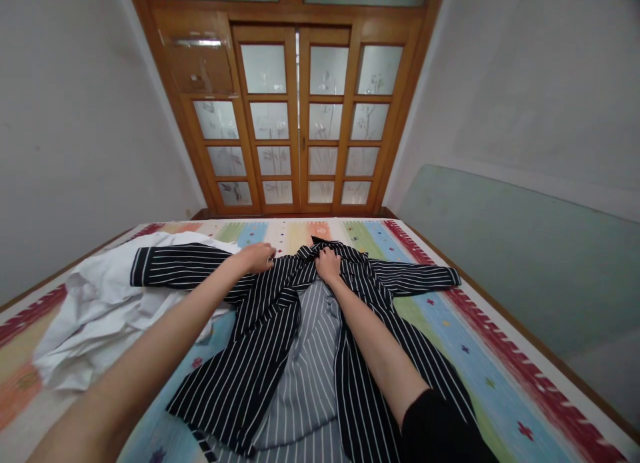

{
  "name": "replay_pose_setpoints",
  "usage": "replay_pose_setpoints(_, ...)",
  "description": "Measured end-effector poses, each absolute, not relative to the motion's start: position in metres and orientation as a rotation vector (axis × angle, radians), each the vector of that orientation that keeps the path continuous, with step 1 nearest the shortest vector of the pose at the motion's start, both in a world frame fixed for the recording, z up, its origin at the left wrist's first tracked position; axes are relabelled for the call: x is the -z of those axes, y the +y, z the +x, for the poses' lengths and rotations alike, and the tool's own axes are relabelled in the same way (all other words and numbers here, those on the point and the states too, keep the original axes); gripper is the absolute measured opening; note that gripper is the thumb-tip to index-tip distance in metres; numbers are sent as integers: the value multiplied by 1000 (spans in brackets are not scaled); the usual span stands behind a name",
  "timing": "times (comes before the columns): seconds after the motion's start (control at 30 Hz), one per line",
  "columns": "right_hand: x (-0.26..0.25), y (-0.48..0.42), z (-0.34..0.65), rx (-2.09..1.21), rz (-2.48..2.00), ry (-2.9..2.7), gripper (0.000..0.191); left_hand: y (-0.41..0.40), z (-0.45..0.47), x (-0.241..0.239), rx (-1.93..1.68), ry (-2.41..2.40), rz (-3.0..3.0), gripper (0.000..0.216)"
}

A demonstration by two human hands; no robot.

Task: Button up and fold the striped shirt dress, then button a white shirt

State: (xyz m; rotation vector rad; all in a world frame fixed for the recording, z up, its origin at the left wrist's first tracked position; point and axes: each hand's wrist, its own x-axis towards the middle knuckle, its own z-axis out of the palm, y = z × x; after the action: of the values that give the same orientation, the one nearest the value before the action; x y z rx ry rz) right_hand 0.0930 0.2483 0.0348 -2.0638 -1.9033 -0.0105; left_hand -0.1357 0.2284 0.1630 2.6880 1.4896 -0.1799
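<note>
Hands grip striped shirt collar; fingertips buried in fabric.

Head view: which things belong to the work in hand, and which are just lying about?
In hand:
- black pinstriped shirt, lying open on the striped bed cover
- left hand on its shoulder
- right hand gripping its collar

Lying about:
- white garment, crumpled at the left
- wooden glazed doors

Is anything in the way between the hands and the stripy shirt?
No. The left hand rests right on the striped shirt by its shoulder, and the right hand grips its collar. The white garment lies off to the left side.
</note>
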Motion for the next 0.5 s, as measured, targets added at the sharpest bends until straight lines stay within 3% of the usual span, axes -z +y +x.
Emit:
replay_pose_setpoints(0.23,-45,268,107,-53,-2112,-1822,34,224,-108,-83,189,1429,2584,52)
replay_pose_setpoints(0.5,-64,265,115,-239,-2047,-1900,32,245,-139,-56,80,1473,2522,49)
